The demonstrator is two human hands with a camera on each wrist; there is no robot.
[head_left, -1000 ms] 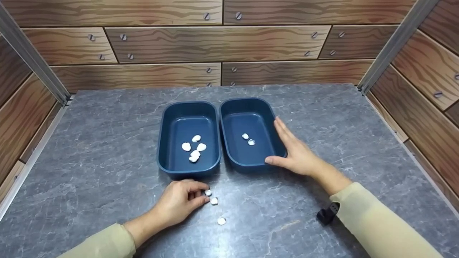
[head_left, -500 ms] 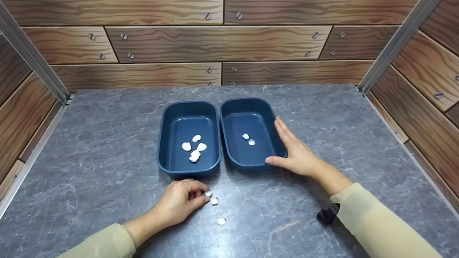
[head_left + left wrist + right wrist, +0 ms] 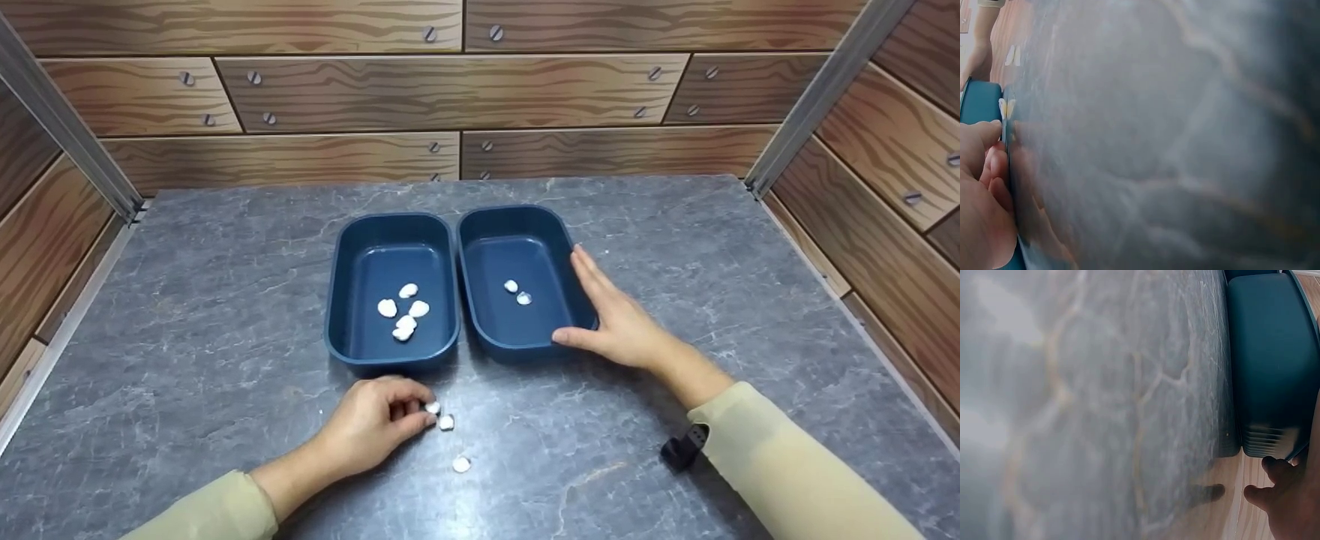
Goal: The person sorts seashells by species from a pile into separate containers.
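My left hand (image 3: pixel 367 424) is low over the table just in front of the left blue bin (image 3: pixel 394 366), thumb and index finger curled round a small white seashell (image 3: pixel 433 408). A second shell (image 3: pixel 447 422) lies right beside the thumb tip, and a third shell (image 3: pixel 461 464) is nearer me. In the left wrist view the hand (image 3: pixel 982 197) reaches toward a shell (image 3: pixel 1003 108) at its fingertips. My right hand (image 3: pixel 619 322) rests with straight fingers along the right wall of the right blue bin (image 3: pixel 525 351), thumb over its near corner.
Several white shells (image 3: pixel 405 322) sit in the left bin, and two smaller shells (image 3: pixel 511 286) in the right bin. The bins stand side by side, rims close together. Wood-patterned panels (image 3: pixel 450 94) wall the grey marbled table (image 3: pixel 225 300) at back and sides.
The shell between the left thumb and index finger has shifted slightly toward the thumb. The right hand and both bins have stayed in place.
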